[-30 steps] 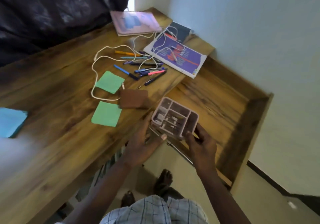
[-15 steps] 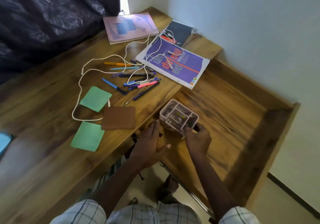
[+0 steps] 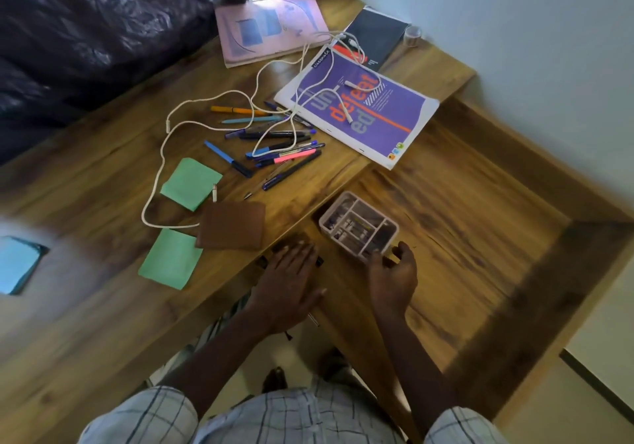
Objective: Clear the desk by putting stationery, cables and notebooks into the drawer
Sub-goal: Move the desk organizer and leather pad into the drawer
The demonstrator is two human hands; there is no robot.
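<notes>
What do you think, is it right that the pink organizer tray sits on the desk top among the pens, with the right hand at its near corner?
Not quite. The head view shows the organizer tray sitting inside the open drawer, not on the desk top among the pens. The right hand is at its near corner, as you said.

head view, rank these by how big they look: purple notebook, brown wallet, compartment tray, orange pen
1. purple notebook
2. brown wallet and compartment tray: too alike to rank
3. orange pen
</notes>
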